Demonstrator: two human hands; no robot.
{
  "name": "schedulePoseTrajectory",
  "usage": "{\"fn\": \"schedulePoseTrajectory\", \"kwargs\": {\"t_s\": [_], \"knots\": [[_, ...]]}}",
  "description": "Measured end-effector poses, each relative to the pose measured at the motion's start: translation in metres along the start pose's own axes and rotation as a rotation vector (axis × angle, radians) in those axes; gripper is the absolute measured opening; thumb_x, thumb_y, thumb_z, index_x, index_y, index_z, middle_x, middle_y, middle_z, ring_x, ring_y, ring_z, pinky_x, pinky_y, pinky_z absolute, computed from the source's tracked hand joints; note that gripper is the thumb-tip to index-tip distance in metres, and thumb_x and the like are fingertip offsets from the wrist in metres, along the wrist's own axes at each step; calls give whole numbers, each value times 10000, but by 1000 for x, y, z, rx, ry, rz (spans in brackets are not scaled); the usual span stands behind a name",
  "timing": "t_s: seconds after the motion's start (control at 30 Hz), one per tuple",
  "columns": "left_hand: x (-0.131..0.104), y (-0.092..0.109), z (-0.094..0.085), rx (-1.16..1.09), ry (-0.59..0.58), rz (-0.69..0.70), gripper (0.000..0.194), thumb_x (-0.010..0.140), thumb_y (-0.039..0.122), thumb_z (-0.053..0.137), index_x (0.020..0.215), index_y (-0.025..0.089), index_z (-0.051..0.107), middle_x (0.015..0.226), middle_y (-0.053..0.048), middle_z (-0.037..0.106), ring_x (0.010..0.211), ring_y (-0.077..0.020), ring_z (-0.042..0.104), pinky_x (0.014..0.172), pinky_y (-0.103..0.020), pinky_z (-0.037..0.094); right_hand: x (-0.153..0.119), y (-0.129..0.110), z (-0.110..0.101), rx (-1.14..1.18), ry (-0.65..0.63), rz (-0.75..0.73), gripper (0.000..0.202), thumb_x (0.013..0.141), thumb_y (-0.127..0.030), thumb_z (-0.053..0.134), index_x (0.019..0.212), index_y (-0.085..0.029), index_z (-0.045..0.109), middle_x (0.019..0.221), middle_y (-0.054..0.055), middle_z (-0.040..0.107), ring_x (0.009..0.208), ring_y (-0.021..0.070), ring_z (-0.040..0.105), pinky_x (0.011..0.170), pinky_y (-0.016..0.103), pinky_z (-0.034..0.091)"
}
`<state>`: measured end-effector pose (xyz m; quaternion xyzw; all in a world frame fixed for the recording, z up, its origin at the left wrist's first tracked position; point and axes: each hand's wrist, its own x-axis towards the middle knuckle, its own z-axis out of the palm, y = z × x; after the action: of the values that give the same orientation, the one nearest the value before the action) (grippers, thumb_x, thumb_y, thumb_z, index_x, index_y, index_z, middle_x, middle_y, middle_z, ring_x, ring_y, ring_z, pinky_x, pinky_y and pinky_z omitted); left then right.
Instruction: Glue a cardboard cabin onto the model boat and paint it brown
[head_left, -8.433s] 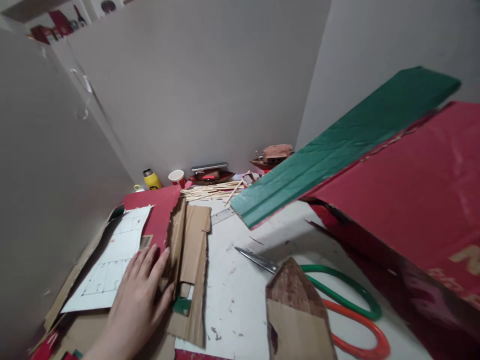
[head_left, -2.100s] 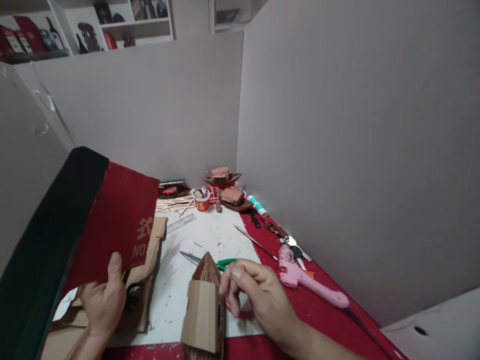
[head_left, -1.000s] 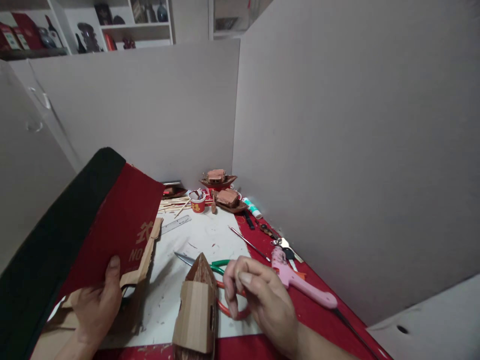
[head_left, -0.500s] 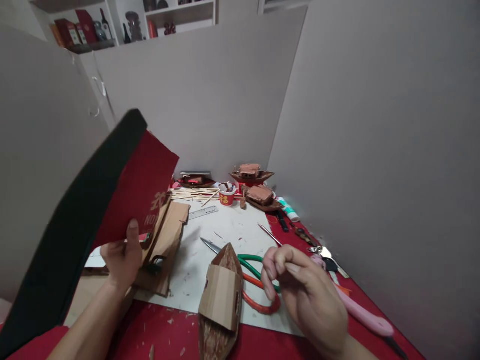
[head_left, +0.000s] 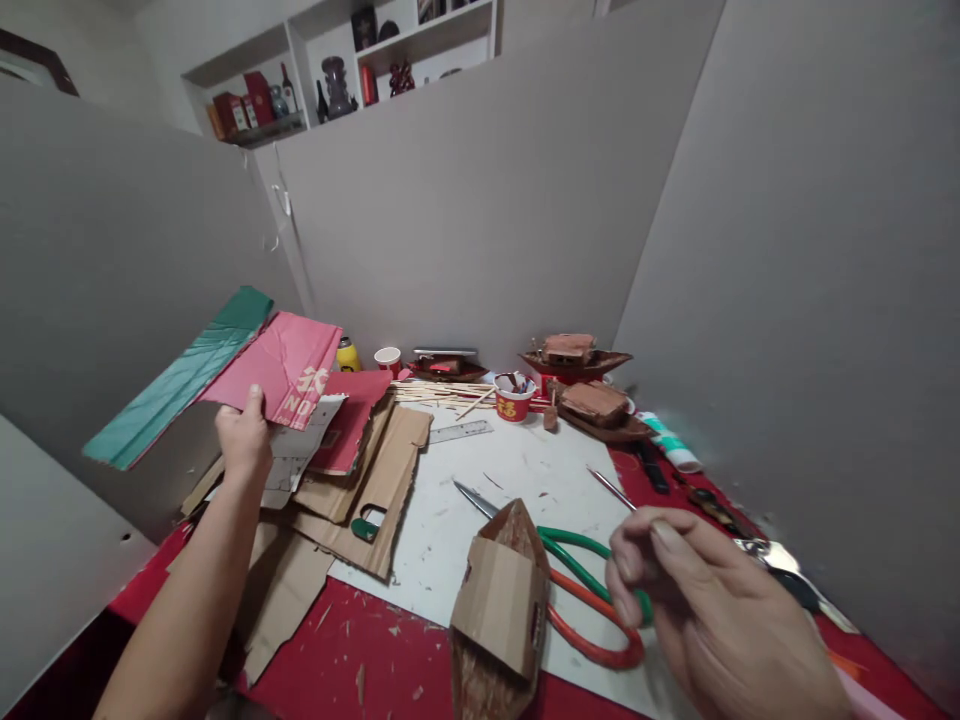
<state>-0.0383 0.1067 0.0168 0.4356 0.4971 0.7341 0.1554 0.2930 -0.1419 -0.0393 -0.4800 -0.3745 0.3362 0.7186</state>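
Note:
My left hand (head_left: 244,435) grips a piece of printed cardboard (head_left: 289,350), pinkish red with pale lettering and a green strip along its far side. It is held up at the left over a stack of cardboard. My right hand (head_left: 720,600) is raised at the lower right, its fingers curled and the thumb pressed in; whatever may be between them is hidden. Beside it lie scissors (head_left: 596,655) with one green and one orange handle loop. A small brown model boat (head_left: 495,680) with a curved cardboard roof (head_left: 501,600) rests at front centre, partly over the scissors.
Brown cardboard sheets (head_left: 409,450) and a red one (head_left: 356,400) are stacked at left. A metal ruler (head_left: 461,432), thin sticks (head_left: 442,393), a red paper cup (head_left: 514,402) and finished-looking boats (head_left: 596,405) stand farther back. Grey partitions (head_left: 465,220) enclose the table.
The cardboard in my left hand has swung lower and flatter, showing more of its face and the stack beneath. My view has turned left; my right hand keeps its curled pose.

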Motion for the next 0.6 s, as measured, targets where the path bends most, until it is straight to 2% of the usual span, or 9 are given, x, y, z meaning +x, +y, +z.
{"fn": "schedulePoseTrajectory", "kwargs": {"t_s": [0.13, 0.27, 0.43, 0.6], "knots": [[15, -21, 0, 84, -1, -128, 246, 893, 316, 601, 1062, 138, 618, 1056, -64, 647, 899, -184, 638, 777, -380, 546, -2, 6, -3, -170, 11, 53, 359, 885, -565, 532, 768, -227, 550, 588, -26, 559, 440, 121, 522, 429, 214, 435], [15, -35, 1, 107, -77, -298, 324, 905, 335, 583, 1174, 156, 580, 1163, -85, 614, 972, -211, 626, 811, -411, 543, -2, 10, -3, -266, -34, 73, 447, 874, -615, 507, 678, -214, 530, 547, -16, 531, 439, 132, 499, 395, 222, 410], [10, -34, -7, 82, -322, -506, 299, 918, 348, 563, 1138, 147, 588, 1064, -70, 641, 853, -169, 643, 723, -352, 560, -3, 9, -1, -297, -123, 94, 485, 873, -596, 527, 597, -197, 528, 515, -13, 507, 436, 116, 480, 404, 203, 413], [-5, -16, -39, 151, -594, -589, 243, 897, 349, 592, 935, 113, 634, 825, -38, 676, 661, -127, 642, 596, -275, 536, -4, 8, -2, -377, -145, 117, 517, 840, -619, 555, 551, -191, 520, 498, 4, 522, 459, 119, 488, 415, 191, 426]]}}
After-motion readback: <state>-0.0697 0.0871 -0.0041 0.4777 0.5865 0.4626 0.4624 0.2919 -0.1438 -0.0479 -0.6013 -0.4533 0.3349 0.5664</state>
